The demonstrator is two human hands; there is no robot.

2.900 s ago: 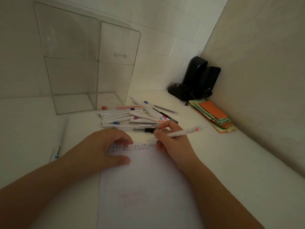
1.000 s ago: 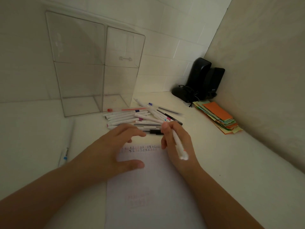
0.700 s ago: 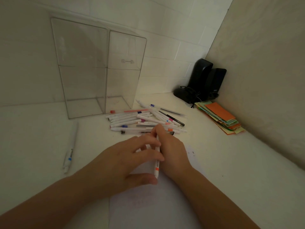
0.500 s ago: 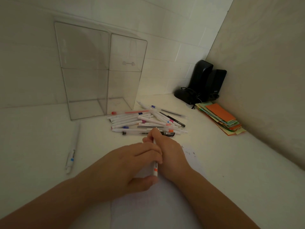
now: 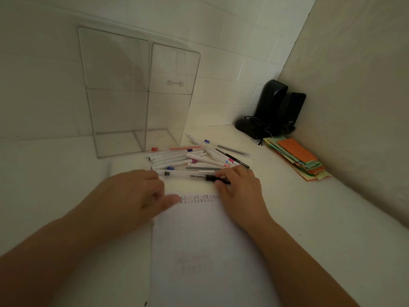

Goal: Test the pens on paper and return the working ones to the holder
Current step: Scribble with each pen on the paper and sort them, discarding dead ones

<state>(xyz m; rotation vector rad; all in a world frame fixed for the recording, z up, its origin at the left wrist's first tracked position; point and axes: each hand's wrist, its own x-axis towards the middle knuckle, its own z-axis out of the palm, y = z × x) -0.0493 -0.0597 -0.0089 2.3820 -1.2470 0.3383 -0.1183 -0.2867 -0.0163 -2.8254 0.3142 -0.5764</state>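
Both forearms come in from the bottom corners and converge at the top of the paper (image 5: 210,251), a sheet lying flat on the white desk (image 5: 309,218) with two short rows of test marks along its far edge. Left hand (image 5: 132,196): palm down, resting on the paper's left edge and upper left corner, thumb stretched right toward the test marks, fingers loosely bent with tips reaching the near end of a white pen (image 5: 188,173); nothing in it as far as I can see, though motion blur makes the fingertips unclear. Right hand (image 5: 241,187): palm down over the paper's upper right corner, index finger and thumb closing on a black pen (image 5: 210,177) that lies crosswise just beyond the paper's far edge, at the near side of the pen pile (image 5: 194,157). Looks like a pinch on the pen's right end; whether the pen is lifted off the desk, cannot tell. The pile is mostly white barrels with coloured caps, loosely heaped between the paper and the holder (image 5: 141,91), a clear acrylic box with two compartments standing upright against the tiled wall, no pens visible in it. Back right corner: black speakers (image 5: 276,109) with a cable, and just in front of them a stack of coloured paper slips (image 5: 298,158) with an orange one on top.
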